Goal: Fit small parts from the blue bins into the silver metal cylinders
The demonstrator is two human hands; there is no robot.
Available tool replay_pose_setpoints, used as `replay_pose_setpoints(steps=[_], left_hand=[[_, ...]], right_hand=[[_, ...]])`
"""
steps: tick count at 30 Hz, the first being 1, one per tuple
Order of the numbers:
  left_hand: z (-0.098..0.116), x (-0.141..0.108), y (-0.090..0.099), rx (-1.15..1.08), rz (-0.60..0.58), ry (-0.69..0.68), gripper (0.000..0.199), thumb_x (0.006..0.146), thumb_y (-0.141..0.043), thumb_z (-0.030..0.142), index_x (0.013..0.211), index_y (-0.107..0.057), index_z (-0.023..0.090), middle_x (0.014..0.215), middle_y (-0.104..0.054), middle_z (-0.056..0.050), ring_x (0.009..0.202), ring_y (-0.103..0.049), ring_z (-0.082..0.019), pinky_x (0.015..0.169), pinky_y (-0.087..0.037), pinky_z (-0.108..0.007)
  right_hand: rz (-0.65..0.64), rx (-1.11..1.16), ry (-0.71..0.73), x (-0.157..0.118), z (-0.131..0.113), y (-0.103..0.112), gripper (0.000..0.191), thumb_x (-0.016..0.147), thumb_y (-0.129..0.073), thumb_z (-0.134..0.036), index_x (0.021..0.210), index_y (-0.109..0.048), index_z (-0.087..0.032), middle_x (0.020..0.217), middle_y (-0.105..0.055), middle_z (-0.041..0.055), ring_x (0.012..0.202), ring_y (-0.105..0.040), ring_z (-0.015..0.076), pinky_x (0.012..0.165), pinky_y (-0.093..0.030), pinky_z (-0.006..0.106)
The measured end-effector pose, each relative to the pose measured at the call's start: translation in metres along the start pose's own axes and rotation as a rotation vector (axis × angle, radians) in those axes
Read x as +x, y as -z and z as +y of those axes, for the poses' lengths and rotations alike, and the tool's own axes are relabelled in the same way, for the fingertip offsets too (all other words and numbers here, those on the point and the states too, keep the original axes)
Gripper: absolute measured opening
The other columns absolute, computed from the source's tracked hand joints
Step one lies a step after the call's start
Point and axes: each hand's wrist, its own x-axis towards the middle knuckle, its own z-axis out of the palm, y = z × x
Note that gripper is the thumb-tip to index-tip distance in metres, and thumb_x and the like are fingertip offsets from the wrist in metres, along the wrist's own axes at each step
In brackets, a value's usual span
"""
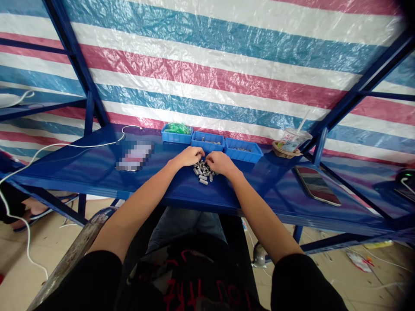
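Fingers of the left hand and the right hand curl inward and bend down, the tips nearly meeting at the far edge of a pile of small metal pieces. Whether either hand grips a piece cannot be told; the tips are too small and partly hidden.

Location: the pile lies on the blue table. Taking the pile as the dial's centre, the left hand stands at 11 o'clock and the right hand at 2 o'clock. The green-filled bin is at 11 o'clock, the middle bin at 12 o'clock, and the right bin at 2 o'clock.

Recommended handling:
1. Work with the fingertips only; keep both palms clear of the pile.
2. Take pieces from the 12 o'clock edge singly. Loose, smooth-looking pieces probably roll or slide when pushed.
3. Pinch each piece across its narrow sides, so that its ends stay visible.
4. Keep the wrists low and the forearms at 7 and 5 o'clock, away from the outlying pieces at 6 o'clock.
5. Avoid wide sweeps toward 12 o'clock, which could jolt the middle bin.
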Motion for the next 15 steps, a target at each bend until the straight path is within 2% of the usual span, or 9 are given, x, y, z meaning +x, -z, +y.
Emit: replay_pose_setpoints(steps=[4, 7, 9, 12, 15], left_hand=[[-0.001, 0.001, -0.001, 0.014, 0.01, -0.018, 0.033, 0.078, -0.041, 0.014, 0.095, -0.069, 0.018, 0.085, -0.07, -0.003, 0.074, -0.062, -0.017, 0.075, -0.046, -0.027], [-0.001, 0.001, -0.002, 0.006, 0.021, -0.026, 0.031, 0.078, -0.042, 0.014, 0.093, -0.068, 0.019, 0.085, -0.07, -0.003, 0.075, -0.062, -0.017, 0.075, -0.046, -0.027], [-0.002, 0.002, -0.003, -0.023, 0.044, -0.027, 0.028, 0.079, -0.043, 0.015, 0.092, -0.068, 0.018, 0.085, -0.07, -0.003, 0.074, -0.061, -0.016, 0.074, -0.046, -0.027], [-0.003, 0.002, -0.005, -0.12, 0.09, -0.052, 0.023, 0.081, -0.046, 0.02, 0.094, -0.065, 0.017, 0.081, -0.068, -0.003, 0.071, -0.06, -0.015, 0.07, -0.047, -0.027], [-0.001, 0.004, -0.006, -0.213, 0.162, -0.142, 0.023, 0.08, -0.053, 0.028, 0.098, -0.061, 0.015, 0.078, -0.065, -0.003, 0.069, -0.059, -0.014, 0.067, -0.047, -0.026]], right_hand=[[0.02, -0.054, 0.01, 0.0, -0.007, -0.001, 0.025, 0.081, -0.042, -0.021, 0.081, -0.068, -0.019, 0.096, -0.067, 0.0107, 0.092, -0.059, 0.0235, 0.066, -0.041, 0.028], [0.065, 0.04, -0.018, 0.002, -0.005, -0.004, 0.024, 0.08, -0.044, -0.02, 0.077, -0.067, -0.019, 0.09, -0.068, 0.0095, 0.085, -0.06, 0.0223, 0.065, -0.04, 0.029], [0.138, 0.2, -0.063, 0.005, 0.001, -0.006, 0.022, 0.08, -0.045, -0.02, 0.076, -0.067, -0.018, 0.082, -0.068, 0.007, 0.077, -0.06, 0.019, 0.066, -0.041, 0.028], [0.256, 0.566, -0.166, 0.009, 0.01, -0.008, 0.019, 0.078, -0.047, -0.021, 0.074, -0.066, -0.017, 0.074, -0.067, 0.004, 0.07, -0.059, 0.015, 0.066, -0.042, 0.027], [0.254, 0.976, -0.29, 0.011, 0.014, -0.007, 0.016, 0.075, -0.051, -0.024, 0.076, -0.065, -0.016, 0.069, -0.064, 0.0026, 0.065, -0.058, 0.0131, 0.058, -0.042, 0.024]])
